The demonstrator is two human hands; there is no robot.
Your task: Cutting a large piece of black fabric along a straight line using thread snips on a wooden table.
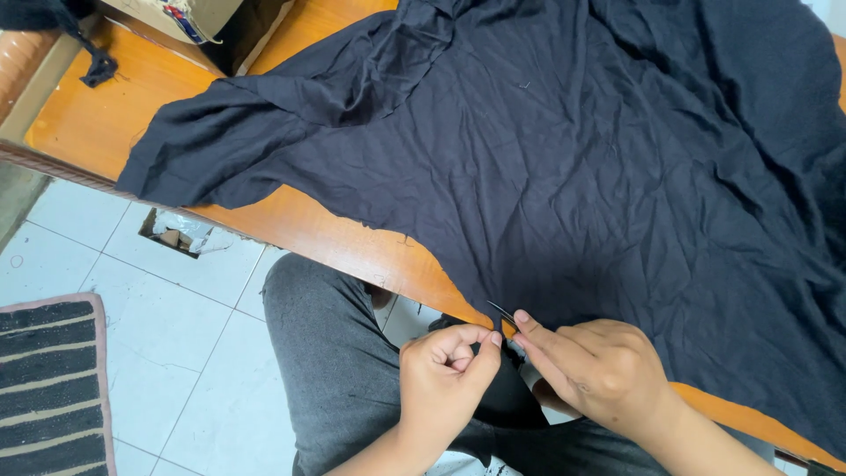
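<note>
A large, wrinkled piece of dark navy cloth (564,159) lies spread over an orange wooden table (335,238). At the table's near edge, my left hand (445,379) pinches the hem of the cloth between thumb and forefinger. My right hand (595,366) is close beside it, fingers pinched on a thin dark needle-like tool (502,311) that points up-left at the cloth's edge. The two hands nearly touch. My legs in grey trousers (330,353) are under the table edge.
A cardboard box (189,18) and a dark strap (92,62) sit at the table's far left corner. Below are white floor tiles (167,353), a striped mat (48,388) at the left and a small opening in the floor (176,234).
</note>
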